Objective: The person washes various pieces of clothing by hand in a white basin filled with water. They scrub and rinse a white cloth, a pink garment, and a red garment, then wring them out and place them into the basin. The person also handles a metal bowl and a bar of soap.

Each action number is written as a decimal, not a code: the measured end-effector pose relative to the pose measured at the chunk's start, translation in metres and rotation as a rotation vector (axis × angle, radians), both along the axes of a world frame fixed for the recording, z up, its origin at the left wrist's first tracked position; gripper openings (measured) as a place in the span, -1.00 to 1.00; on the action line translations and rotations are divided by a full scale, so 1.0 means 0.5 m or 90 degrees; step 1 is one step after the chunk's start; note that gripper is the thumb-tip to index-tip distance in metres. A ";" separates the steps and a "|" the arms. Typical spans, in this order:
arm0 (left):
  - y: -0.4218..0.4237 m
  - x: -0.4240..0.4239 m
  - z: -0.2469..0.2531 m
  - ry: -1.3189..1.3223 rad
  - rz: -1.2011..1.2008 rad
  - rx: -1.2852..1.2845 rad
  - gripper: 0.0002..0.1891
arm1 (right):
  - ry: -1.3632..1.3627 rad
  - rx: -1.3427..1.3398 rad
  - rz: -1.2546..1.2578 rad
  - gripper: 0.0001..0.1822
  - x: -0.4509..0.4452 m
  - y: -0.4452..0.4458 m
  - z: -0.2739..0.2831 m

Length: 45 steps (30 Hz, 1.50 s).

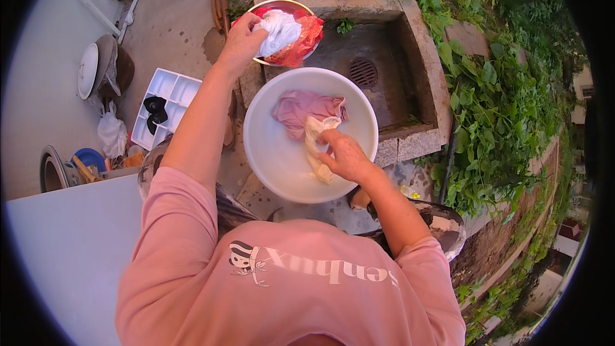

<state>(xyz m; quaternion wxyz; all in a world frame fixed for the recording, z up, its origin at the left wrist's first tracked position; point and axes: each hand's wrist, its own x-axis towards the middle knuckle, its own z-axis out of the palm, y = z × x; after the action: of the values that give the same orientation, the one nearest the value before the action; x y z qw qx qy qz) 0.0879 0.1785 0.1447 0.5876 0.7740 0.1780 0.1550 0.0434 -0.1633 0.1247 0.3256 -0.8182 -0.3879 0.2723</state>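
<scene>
My left hand [241, 41] pinches the edge of a white cloth [279, 30]. That cloth lies on top of red, patterned fabric [302, 43] in a small metal-rimmed basin [284, 4]. Lower down, my right hand [347, 155] grips a cream cloth [317, 146] inside a large white plastic basin [274, 173]. A mauve-pink garment [300, 108] lies crumpled in the same basin, touching the upper end of the cream cloth. Some of the fingertips are hidden behind the cloths.
A stone-edged sink basin [420, 58] with a drain grate [363, 72] adjoins both basins. To the left are a divided white tray [180, 87] holding black cloth, a lidded pot [89, 71] and a white tabletop [72, 250]. Leafy plants [495, 82] grow on the right.
</scene>
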 end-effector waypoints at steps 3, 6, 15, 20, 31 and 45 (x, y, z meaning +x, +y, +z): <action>-0.079 -0.063 0.102 -0.084 -0.113 -0.156 -0.74 | 0.127 0.229 -0.206 -0.61 0.044 0.048 0.072; -0.177 -0.134 0.156 -0.112 -0.220 -0.254 -0.71 | 0.442 0.508 -0.371 -0.63 0.054 0.097 0.143; -0.232 -0.278 0.133 -0.125 -0.074 -0.664 -0.86 | 0.091 0.428 -0.303 -0.87 0.020 -0.010 0.330; -0.245 -0.302 0.132 -0.021 -0.141 -0.395 -0.92 | -0.306 0.279 -0.110 -0.92 0.003 0.000 0.345; -0.182 -0.351 0.258 -0.271 -0.113 -0.362 -0.92 | -0.027 0.351 -0.202 -0.87 0.005 -0.053 0.416; -0.045 -0.346 0.448 -0.456 -0.046 -0.248 -0.94 | -0.161 0.071 0.021 -0.69 -0.032 -0.099 0.446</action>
<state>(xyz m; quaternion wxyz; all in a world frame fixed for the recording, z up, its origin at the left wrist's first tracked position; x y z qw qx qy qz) -0.0852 0.1560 0.3688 0.7532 0.5508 -0.0390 0.3576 0.0276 -0.2125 0.3477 0.3141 -0.8201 -0.4541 0.1504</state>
